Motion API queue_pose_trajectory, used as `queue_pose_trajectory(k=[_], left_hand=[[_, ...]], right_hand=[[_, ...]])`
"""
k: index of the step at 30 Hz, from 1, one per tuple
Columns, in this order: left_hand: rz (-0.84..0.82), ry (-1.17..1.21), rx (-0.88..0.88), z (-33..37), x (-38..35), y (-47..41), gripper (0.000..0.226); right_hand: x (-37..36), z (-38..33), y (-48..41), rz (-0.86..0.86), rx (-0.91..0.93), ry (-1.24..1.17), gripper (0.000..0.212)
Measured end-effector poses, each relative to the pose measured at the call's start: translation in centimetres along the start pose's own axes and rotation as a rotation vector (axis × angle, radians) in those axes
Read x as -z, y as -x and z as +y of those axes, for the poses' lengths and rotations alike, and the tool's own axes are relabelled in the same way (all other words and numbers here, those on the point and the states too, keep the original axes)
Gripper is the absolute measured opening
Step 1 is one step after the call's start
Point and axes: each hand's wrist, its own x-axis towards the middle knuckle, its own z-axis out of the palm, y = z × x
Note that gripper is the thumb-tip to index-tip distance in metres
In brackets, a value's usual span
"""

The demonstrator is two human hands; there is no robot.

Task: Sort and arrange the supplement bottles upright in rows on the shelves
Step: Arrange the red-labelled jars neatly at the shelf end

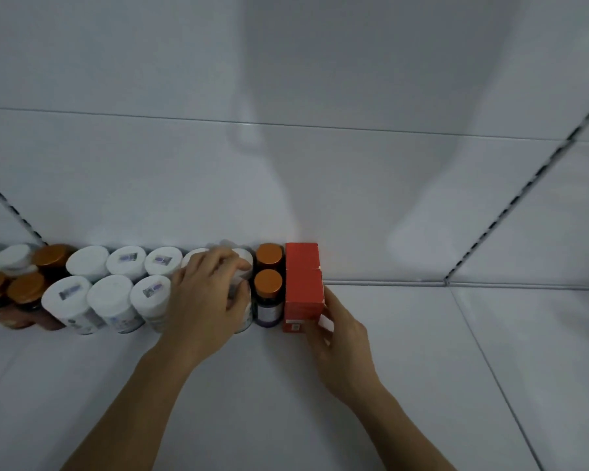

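Two rows of upright supplement bottles stand against the back wall of a white shelf (388, 351). White-capped bottles (111, 295) fill the middle, and orange-capped dark bottles (26, 287) stand at the left. Two more orange-capped bottles (268, 283) stand one behind the other beside two red boxes (303, 287). My left hand (208, 300) wraps over a white-capped bottle (244, 263) next to them and mostly hides it. My right hand (334, 331) grips the front red box at its lower right corner.
The shelf's back wall (320, 181) rises right behind the rows. A slotted upright rail (510, 205) runs diagonally at the right, another at the far left (11, 209). Bare shelf surface stretches right of the red boxes and in front of the rows.
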Motion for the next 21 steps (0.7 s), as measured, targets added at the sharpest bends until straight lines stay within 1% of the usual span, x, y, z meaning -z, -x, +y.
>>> queue_pose_trajectory(k=[2,4,6,8,9,11,14,17,19,21], left_hand=[[0.006,0.065,0.017,0.0,0.5,-0.5,0.03],[0.071,0.153,0.03,1.0,1.1,-1.5,0.027],[0.126,0.195,-0.025,3.3,1.4,-3.0,0.022],[0.093,0.226,-0.116,6.7,1.0,-4.4,0.022],[0.055,0.225,-0.17,8.6,0.4,-5.1,0.024],[-0.019,0.212,-0.291,12.8,-1.5,-6.1,0.029],[-0.1,0.225,-0.457,20.0,-5.4,-6.7,0.034],[-0.189,0.246,-0.551,28.1,-9.6,-6.6,0.033],[-0.238,0.258,-0.612,33.4,-12.6,-6.6,0.034],[-0.291,0.239,-0.661,38.9,-15.6,-6.9,0.037]], right_hand=[[1.8,0.2,-0.2,-0.114,-0.024,0.086,0.044],[4.3,0.7,-0.2,-0.212,-0.083,0.234,0.048],[7.6,0.9,0.2,-0.275,-0.153,0.393,0.053],[11.4,0.8,0.9,-0.271,-0.182,0.508,0.051],[13.7,0.8,1.2,-0.234,-0.178,0.556,0.05],[18.9,0.9,2.1,-0.109,-0.17,0.632,0.046],[28.1,1.7,4.2,0.167,-0.165,0.678,0.034],[37.6,3.2,7.7,0.419,-0.179,0.743,0.028],[43.4,5.0,10.2,0.52,-0.203,0.799,0.026],[49.0,7.4,12.5,0.567,-0.241,0.855,0.028]])
